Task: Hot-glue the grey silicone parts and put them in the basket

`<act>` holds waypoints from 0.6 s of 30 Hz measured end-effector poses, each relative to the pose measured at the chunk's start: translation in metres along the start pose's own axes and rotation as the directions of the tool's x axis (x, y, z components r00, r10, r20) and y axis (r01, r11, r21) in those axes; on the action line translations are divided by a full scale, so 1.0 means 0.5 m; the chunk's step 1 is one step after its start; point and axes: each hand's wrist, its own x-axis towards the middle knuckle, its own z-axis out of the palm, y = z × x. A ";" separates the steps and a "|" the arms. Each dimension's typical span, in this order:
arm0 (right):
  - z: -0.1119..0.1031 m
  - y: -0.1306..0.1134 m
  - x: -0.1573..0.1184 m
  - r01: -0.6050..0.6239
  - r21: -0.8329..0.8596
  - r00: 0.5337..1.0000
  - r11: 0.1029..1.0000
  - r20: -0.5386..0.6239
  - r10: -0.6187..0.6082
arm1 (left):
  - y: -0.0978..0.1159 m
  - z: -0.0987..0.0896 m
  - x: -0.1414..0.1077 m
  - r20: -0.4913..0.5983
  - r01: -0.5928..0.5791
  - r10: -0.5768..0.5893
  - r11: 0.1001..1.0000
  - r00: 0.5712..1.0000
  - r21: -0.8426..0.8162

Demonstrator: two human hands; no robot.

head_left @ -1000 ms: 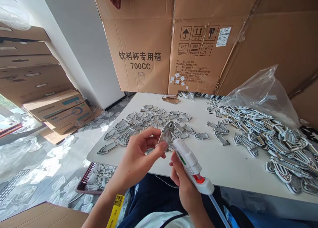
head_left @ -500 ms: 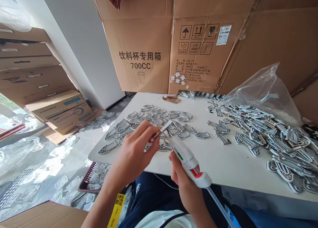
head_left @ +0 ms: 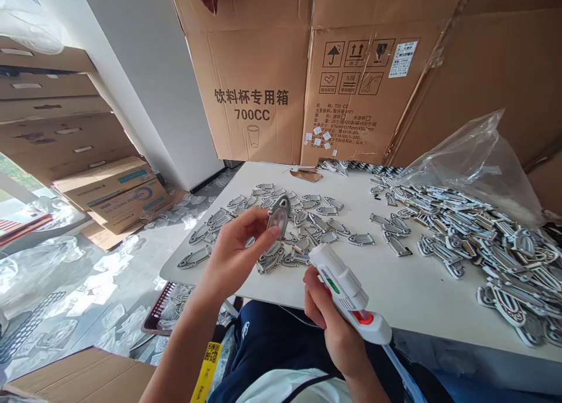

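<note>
the left hand is partly closed, pinching one small grey frame-like piece upright between thumb and fingers above the scattered grey pieces on the white table. the right hand is curled round the white glue gun, whose nozzle points up towards the held piece, just beside it and apart; a big pile of similar pieces lies at the table's right, near a clear plastic bag
</note>
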 end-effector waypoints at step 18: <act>0.003 0.016 0.001 -0.072 -0.083 0.997 0.994 0.011 0.073 | 0.010 0.010 0.001 -0.163 0.120 -0.150 0.977 0.975 -0.178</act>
